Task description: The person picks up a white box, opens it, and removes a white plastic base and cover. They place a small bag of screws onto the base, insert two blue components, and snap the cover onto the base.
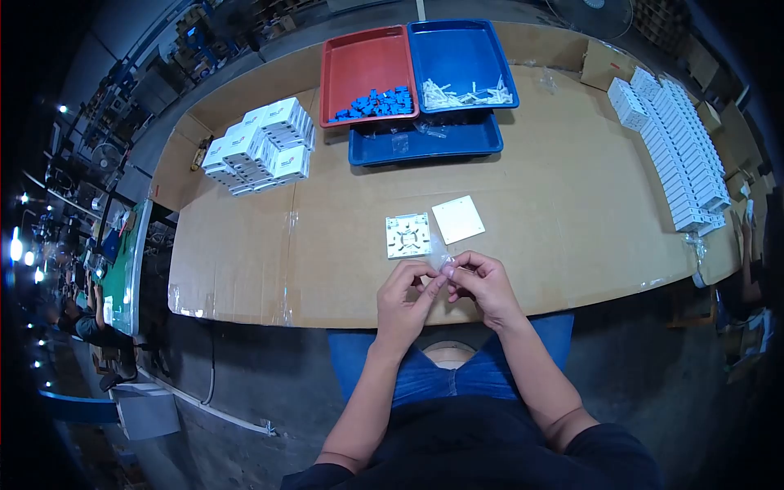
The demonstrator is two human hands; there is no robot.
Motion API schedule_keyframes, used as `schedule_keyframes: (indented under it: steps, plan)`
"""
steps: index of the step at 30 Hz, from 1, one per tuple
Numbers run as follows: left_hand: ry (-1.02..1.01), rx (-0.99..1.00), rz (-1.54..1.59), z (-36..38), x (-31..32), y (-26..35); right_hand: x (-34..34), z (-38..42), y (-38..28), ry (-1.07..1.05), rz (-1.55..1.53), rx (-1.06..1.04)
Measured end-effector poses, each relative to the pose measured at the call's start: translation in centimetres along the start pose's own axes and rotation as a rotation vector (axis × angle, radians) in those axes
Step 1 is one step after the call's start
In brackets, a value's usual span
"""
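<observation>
Near the table's front edge, my left hand (406, 299) and my right hand (482, 286) meet with their fingertips pinched on a small clear plastic bag (439, 255). The bag stands up between the fingers; what it holds is too small to tell. Just beyond my left hand lies a white square tray-like part (407, 235) with its inner fittings showing. A flat white square plate (458, 220) rests to the right of it, slightly turned, beyond my right hand.
At the back, a red tray (365, 69) holds blue pieces and a blue tray (461, 57) holds white pieces, above another blue tray (425, 148). White boxes (261, 147) are stacked left, rows of white parts (678, 155) right. A person (96, 322) is far left.
</observation>
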State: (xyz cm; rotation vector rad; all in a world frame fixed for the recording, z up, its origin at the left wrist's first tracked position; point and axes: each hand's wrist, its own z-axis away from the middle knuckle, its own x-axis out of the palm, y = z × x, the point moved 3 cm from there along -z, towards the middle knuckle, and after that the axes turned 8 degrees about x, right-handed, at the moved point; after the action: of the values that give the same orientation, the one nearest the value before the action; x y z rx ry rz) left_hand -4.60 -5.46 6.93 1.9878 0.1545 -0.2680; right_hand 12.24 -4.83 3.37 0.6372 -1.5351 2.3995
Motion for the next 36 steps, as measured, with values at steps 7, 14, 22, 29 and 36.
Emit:
schedule_keyframes:
  steps: [7, 14, 22, 29, 36]
  plan:
    - [-0.014, 0.012, -0.039, 0.5, 0.1, -0.6, 0.2, 0.7, -0.2, 0.031, -0.047, 0.075]
    - [-0.008, -0.169, 0.091, 0.6, 0.2, -0.2, 0.1, 0.6, -0.3, 0.053, 0.006, 0.054]
    - [-0.011, -0.287, 0.162, 1.2, 0.6, -1.8, -0.3, 0.4, -0.2, 0.048, 0.172, -0.041]
    - [0.118, -0.045, -0.055, 1.0, 0.8, -0.5, -0.1, 0.2, 0.9, 0.128, 0.179, -0.188]
    - [0.190, 0.066, -0.093, 1.8, 2.6, -0.4, 1.5, 1.1, -0.4, 0.381, 0.501, -0.523]
